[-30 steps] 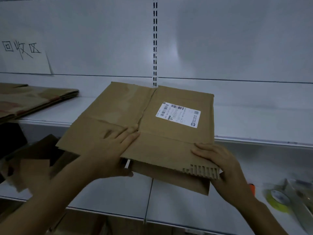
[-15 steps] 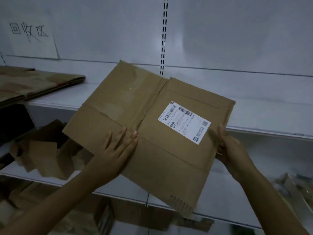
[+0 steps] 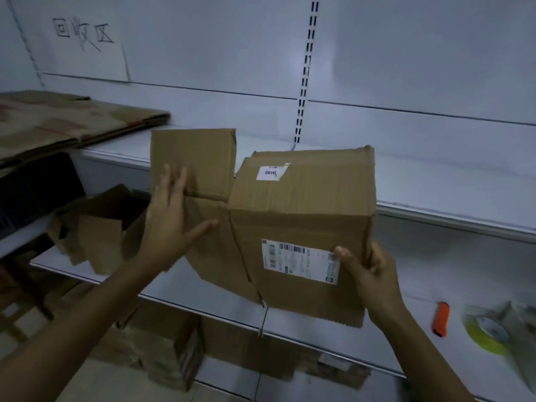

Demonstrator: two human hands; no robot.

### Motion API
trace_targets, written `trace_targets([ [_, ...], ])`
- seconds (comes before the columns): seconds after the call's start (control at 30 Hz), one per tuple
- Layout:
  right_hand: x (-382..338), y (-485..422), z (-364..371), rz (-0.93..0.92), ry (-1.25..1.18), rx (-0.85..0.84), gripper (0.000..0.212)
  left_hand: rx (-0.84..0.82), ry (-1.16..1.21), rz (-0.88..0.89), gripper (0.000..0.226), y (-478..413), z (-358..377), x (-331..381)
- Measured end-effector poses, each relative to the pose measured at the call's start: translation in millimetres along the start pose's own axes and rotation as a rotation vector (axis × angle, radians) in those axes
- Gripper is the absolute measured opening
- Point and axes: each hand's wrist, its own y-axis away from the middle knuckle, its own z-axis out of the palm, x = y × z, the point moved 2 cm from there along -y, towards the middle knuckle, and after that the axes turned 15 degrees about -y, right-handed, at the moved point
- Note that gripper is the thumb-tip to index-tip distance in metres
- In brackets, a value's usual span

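A brown cardboard box, partly unfolded, hangs in front of the white shelves. It carries a white shipping label on its front panel and a small white sticker higher up. My left hand lies flat with straight fingers against the box's left panel and raised flap. My right hand grips the box's right edge, thumb on the front by the label, fingers behind.
Flattened cartons lie on the upper shelf at left under a handwritten paper sign. Crumpled cardboard sits on the lower shelf at left. An orange cutter and a yellow-green tape roll lie at right. More boxes stand below.
The flat cardboard sheet has been turned and pushed into a box shape. My right hand slid down its right edge; my left hand moved up onto the left panel.
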Motion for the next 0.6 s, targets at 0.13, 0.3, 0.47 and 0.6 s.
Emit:
trace_targets([
  [0.13, -18.1, -5.1, 8.8, -0.016, -0.103, -0.012, 0.023, 0.007, 0.332, -0.463, 0.129, 9.5, -3.3, -42.8],
  [0.3, -48.6, -44.1, 33.8, -0.021, -0.339, -0.069, 0.080, -0.057, 0.587, -0.533, 0.097, 3.8, -40.0, -70.9],
  [0.47, -58.2, -86.1, 74.1, 0.122, -0.470, -0.077, 0.057, 0.158, 0.411, -0.529, 0.068, -21.9, -119.3, -98.6],
  [0.6, -56.9, -105.8, 118.1, 0.268, -0.512, -0.161, 0.076, 0.372, 0.232, -0.562, 0.061, -38.3, -175.6, -120.0],
])
